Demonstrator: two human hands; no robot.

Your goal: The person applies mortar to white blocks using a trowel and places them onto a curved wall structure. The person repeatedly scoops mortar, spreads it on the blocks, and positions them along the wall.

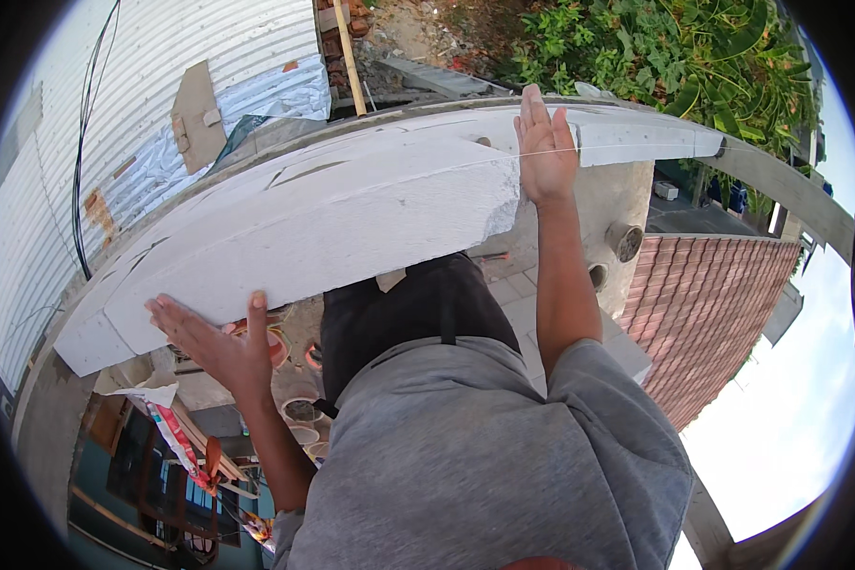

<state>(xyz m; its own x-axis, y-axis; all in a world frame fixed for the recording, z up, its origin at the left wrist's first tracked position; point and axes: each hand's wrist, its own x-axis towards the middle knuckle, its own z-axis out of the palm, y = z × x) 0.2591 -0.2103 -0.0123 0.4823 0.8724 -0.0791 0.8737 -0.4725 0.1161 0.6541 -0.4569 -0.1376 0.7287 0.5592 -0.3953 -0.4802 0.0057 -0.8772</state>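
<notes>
While pale corrugated roofing (180,57) spreads across the far left, a red-and-white sack (179,442) sits lower down, its markings too small to read. Next comes the left hand (220,350), unclenched, its fingers and thumb spread against the lower part of a near face belonging to the long white block (332,233). That block lies crosswise in front of the person's dark trousers (418,313), its long axis rising from lower left to upper right and its rough, chipped end pointing right. It lies between the two hands, with neither wrapped around it. Just beside the chipped end, the right hand (548,161) is held up flat, fingers straight; whether it touches the block I cannot tell. A thin line (636,147) crosses at this hand and runs rightward along more white blocks (627,141); farther right slopes a reddish tiled roof (712,294).
</notes>
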